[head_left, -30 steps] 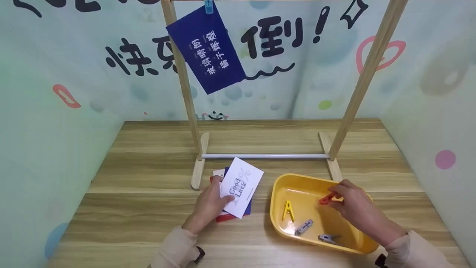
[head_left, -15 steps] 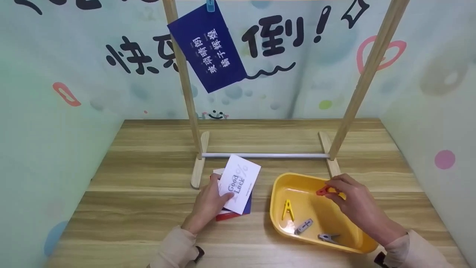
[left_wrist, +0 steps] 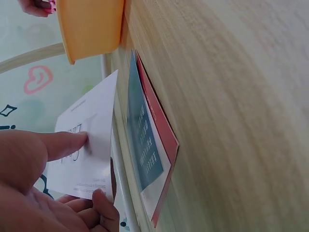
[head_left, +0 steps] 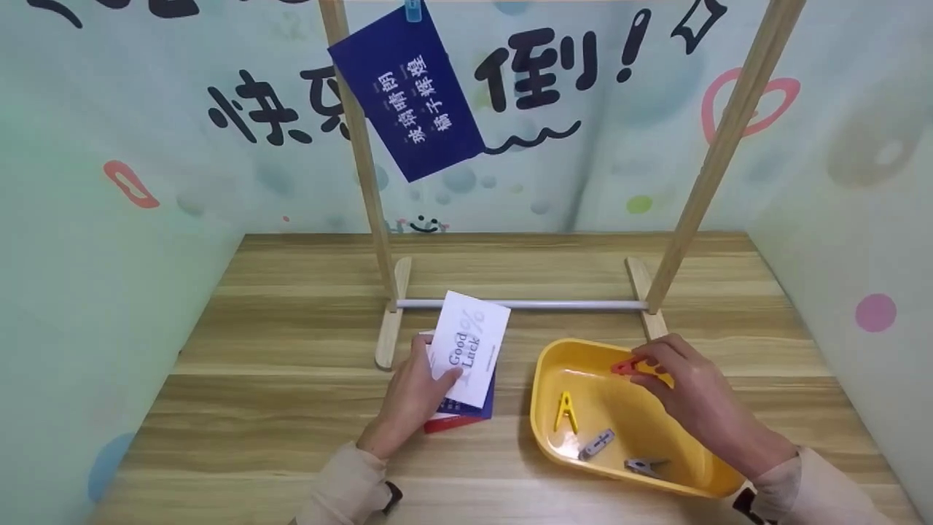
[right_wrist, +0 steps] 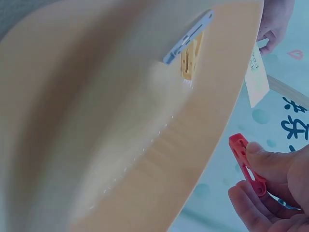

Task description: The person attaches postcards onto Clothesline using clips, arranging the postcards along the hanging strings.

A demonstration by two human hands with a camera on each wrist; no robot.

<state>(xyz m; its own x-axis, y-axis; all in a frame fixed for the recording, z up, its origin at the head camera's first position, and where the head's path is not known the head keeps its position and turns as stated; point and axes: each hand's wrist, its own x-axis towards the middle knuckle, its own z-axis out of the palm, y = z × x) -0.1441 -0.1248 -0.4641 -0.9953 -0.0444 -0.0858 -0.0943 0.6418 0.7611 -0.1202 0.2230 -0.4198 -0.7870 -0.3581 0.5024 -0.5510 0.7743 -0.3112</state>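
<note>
1. Gripped the white "Good Luck" card (head_left: 474, 350) in the left hand (head_left: 408, 399) at six o'clock in the head view, with thumb on its printed face and the other fingers behind.
2. Saw a gap, in the left wrist view, between that card and a pile of cards (left_wrist: 149, 145) on the counter (head_left: 277, 335), blue topmost over white and red.
3. Pinched a red clip (head_left: 625, 367) between thumb and fingers of the right hand (head_left: 703, 397), at four o'clock.
4. Found the yellow tray (head_left: 616, 408) between four and five o'clock, under the right hand.
5. Counted inside the tray, by its own dial, a yellow clip (head_left: 565, 413) at nine, a grey clip (head_left: 598, 443) at eight and a second grey clip (head_left: 643, 467) at six.
6. Spotted a wooden rack (head_left: 716, 164) with posts rising toward eleven and two o'clock, joined low by a pale bar (head_left: 576, 305).
7. Noted a dark blue card (head_left: 408, 95) hanging tilted at eleven o'clock from a light blue clip (head_left: 413, 10), before a printed backdrop (head_left: 612, 175).
</note>
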